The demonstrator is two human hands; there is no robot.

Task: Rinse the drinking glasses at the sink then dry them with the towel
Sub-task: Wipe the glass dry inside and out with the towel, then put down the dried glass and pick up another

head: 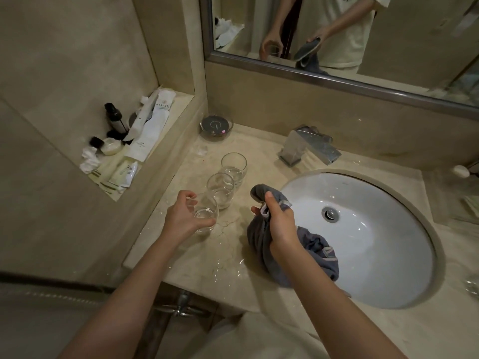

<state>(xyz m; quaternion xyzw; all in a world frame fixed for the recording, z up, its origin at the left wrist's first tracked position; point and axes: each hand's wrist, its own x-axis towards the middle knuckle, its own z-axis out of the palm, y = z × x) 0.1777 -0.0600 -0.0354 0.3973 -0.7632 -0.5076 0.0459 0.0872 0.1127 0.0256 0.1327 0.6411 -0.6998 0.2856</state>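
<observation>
Head view: at centre left of the frame the left hand curls its fingers round the near glass, which stands upright on the wet counter. Two more glasses stand in a row just beyond it, the middle glass next and the far glass behind, all upright. At centre the right hand clutches a bunched grey towel, thumb pressed on its upper fold; the towel hangs over the left rim of the white sink. The tap sits above the sink. In the upper left, toiletries crowd a wall niche. A mirror fills the upper right.
</observation>
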